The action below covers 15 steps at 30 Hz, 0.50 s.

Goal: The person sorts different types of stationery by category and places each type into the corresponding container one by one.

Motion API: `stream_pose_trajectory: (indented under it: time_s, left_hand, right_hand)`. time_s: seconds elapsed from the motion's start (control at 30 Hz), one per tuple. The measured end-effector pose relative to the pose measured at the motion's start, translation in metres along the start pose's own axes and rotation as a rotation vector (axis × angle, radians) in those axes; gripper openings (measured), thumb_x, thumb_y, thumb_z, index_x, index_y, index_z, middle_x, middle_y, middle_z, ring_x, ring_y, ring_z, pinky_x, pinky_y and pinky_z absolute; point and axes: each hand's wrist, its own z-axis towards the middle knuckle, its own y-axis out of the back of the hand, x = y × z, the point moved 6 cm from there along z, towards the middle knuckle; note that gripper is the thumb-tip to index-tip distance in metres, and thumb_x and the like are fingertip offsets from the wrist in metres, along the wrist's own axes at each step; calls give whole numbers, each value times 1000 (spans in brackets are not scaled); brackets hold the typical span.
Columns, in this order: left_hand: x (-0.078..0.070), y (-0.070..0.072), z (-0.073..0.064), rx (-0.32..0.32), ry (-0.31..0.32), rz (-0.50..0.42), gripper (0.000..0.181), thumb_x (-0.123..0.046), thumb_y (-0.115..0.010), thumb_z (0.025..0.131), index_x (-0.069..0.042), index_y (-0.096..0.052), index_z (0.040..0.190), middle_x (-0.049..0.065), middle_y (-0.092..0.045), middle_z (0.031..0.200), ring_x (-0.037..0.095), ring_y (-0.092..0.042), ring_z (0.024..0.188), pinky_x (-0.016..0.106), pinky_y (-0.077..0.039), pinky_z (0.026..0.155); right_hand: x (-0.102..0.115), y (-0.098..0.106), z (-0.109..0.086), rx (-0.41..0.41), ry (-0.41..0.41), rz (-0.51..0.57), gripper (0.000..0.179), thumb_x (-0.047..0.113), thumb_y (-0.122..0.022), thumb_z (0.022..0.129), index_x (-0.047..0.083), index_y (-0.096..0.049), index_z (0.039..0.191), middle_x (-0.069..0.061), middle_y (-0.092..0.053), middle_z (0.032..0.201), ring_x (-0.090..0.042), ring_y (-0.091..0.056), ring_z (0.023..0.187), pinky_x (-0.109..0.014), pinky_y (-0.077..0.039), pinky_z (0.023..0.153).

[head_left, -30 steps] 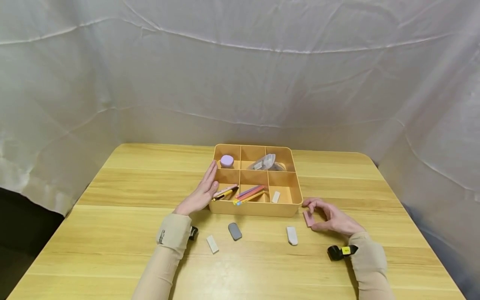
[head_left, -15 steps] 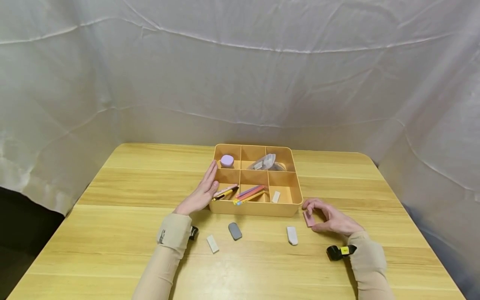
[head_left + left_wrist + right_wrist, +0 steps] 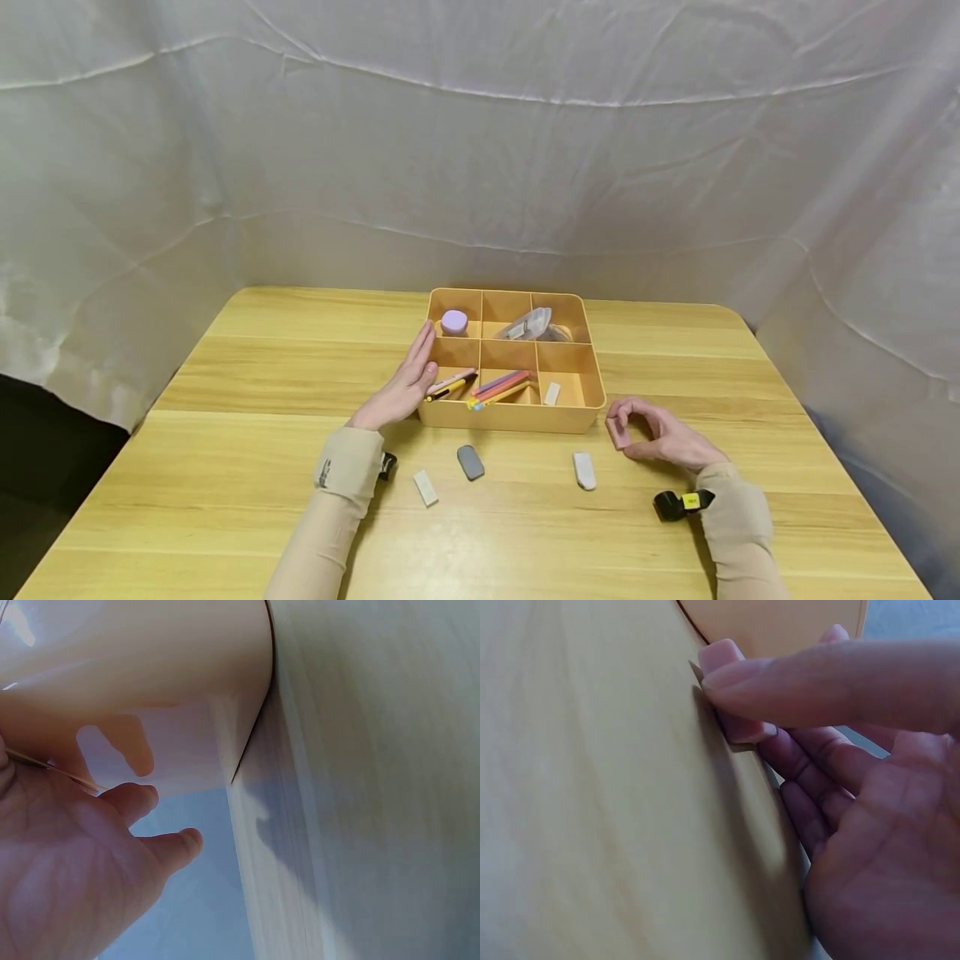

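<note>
My right hand point(image 3: 671, 437) pinches a pink eraser point(image 3: 618, 434) between thumb and fingers, beside the front right corner of the orange divided box point(image 3: 517, 420). In the right wrist view the eraser point(image 3: 745, 731) is close over the tabletop, with its shadow beneath. My left hand point(image 3: 399, 390) rests with straight fingers along the box's left side. The left wrist view shows the left hand point(image 3: 82, 862) at the box's glossy side wall point(image 3: 172, 667). Inside the front right compartment lies a small white eraser point(image 3: 552, 394).
On the wooden table point(image 3: 262, 467), in front of the box, lie a white block point(image 3: 425, 488), a grey eraser point(image 3: 470, 462) and a whitish eraser point(image 3: 584, 472). The box holds several pens point(image 3: 452, 384), coloured pencils point(image 3: 502, 387), a purple-lidded jar point(image 3: 453, 322) and a clear plastic bag point(image 3: 528, 325).
The right fingers have closed in on the pink eraser, which is now tipped up slightly in their pinch. The left hand and the box have not moved.
</note>
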Motion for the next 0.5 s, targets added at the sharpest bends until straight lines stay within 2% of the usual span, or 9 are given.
stream_pose_trajectory:
  time_s: [0.4,0.5]
  left_hand:
    - [-1,1,0,-6,-6,10,61,-11,-31,109,8,2,157,21,11,169,40,7,157,61,-4,127]
    - [-1,1,0,-4,-7,7,61,-11,-31,109,7,3,158,21,11,169,40,7,157,61,-4,126]
  right_hand:
    - [-8,4,-5,-122,-124,102,37,-7,-74,81,-8,-51,110,-10,-59,121,-8,-58,113,-13,-43,101]
    - [-10,6,-5,-137,-123,122,39,-8,-75,81,-9,-51,112,-6,-61,120,-7,-59,114,-14,-45,99]
